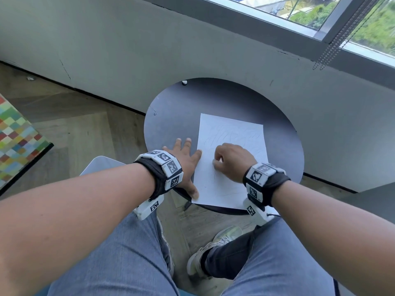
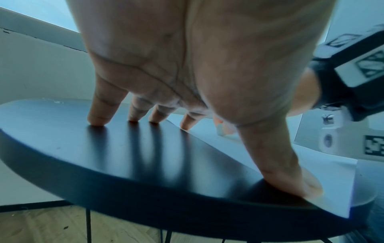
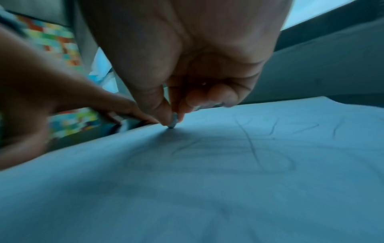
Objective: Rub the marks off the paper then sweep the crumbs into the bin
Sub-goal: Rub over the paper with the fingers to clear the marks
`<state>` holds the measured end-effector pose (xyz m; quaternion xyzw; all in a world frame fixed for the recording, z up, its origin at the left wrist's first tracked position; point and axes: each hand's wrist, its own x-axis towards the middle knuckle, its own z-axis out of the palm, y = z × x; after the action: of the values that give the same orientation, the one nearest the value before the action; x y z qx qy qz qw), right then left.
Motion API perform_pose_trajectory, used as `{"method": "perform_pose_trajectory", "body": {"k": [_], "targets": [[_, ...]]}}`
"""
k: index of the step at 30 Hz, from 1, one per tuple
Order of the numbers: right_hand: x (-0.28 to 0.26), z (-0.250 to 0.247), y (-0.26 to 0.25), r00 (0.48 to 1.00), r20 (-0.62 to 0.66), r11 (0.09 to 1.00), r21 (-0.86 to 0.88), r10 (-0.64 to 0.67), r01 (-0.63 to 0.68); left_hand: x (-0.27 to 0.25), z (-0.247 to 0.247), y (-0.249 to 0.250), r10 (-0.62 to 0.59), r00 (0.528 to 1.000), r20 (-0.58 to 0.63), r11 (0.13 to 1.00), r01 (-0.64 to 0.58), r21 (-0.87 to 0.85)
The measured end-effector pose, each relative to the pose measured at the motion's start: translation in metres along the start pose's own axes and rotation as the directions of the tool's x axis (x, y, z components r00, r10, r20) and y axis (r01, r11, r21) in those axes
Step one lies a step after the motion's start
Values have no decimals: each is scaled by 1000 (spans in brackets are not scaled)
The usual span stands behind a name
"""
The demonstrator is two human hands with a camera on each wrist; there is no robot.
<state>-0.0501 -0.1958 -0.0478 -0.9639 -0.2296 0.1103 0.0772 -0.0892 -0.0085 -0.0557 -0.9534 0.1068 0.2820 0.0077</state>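
The right hand [image 1: 232, 162] pinches a small eraser [image 3: 173, 122] on the paper's [image 1: 233, 182] near-left part, most marks [image 1: 237, 135] lying beyond it, while the flat left hand [image 1: 183, 161] pins the left edge to the desk [image 1: 171, 116].

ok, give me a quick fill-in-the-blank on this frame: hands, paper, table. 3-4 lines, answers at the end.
1. The right hand pinches a small ____ against the paper.
2. The left hand lies spread, its thumb pressing the paper's ____ edge.
3. The paper lies on a dark table whose top is ____ in shape.
4. Pencil marks are still ____ on the sheet.

Missing words: eraser; left; round; visible
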Motion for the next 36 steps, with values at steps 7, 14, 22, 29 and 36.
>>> {"method": "perform_pose_trajectory", "body": {"k": [7, 14, 22, 29, 36], "targets": [[-24, 1, 2, 975, 151, 987, 21, -161, 160, -2, -2, 1, 82, 997, -2, 996, -82, 39], [4, -3, 15, 999, 33, 1000, 25, 16, -16, 0, -1, 0, 78, 997, 16, 996, -79, 40], [-30, 4, 4, 965, 160, 978, 46, -207, 203, 3, -2, 0, 88, 994, 59, 995, -90, 45], [6, -3, 7, 1000, 21, 999, -38, -4, 5, 1, -3, 1, 77, 995, 63, 996, -80, 46], [-41, 8, -6, 963, 144, 972, -19, -229, 234, 1, -2, 3, 68, 994, 80, 996, -73, 56]]}}
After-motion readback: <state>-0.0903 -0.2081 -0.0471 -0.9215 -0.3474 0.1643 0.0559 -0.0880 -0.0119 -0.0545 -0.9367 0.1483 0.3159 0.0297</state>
